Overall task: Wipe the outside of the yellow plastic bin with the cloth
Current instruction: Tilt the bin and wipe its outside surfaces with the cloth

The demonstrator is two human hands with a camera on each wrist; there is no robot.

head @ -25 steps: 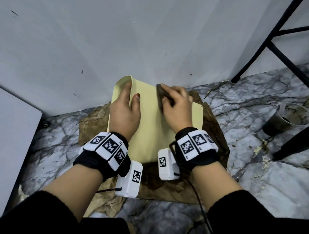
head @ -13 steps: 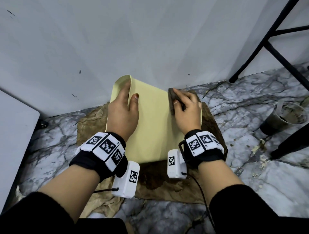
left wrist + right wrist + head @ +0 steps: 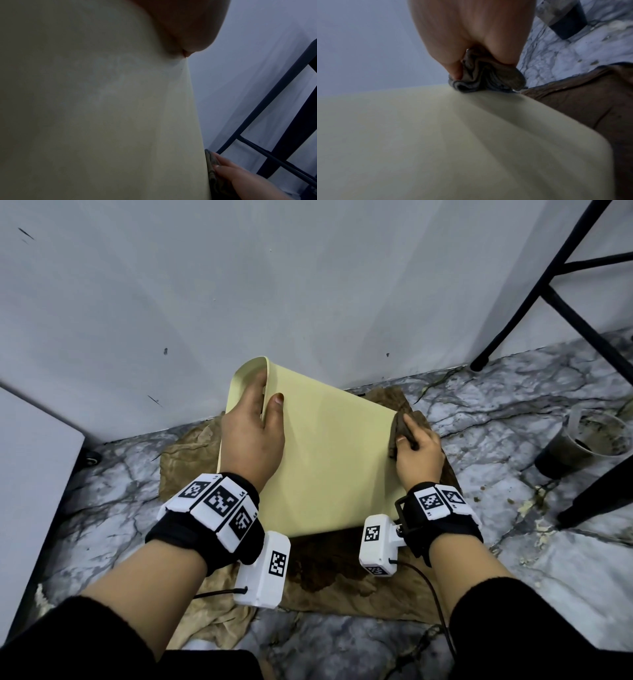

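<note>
Between my hands lies the yellow bin (image 3: pixel 329 460). My left hand (image 3: pixel 251 433) grips its rim; my right hand (image 3: pixel 416 453) presses the bunched cloth (image 3: pixel 399 428) against its right edge.

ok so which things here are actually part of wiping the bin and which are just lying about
Part of the job:
- pale yellow plastic bin, lying on its side
- bunched dark grey cloth, pressed to the bin's right edge
- left hand, gripping the bin's rim
- right hand, holding the cloth

Just lying about:
- stained brown sheet under the bin
- dirty clear plastic cup
- black metal frame
</note>
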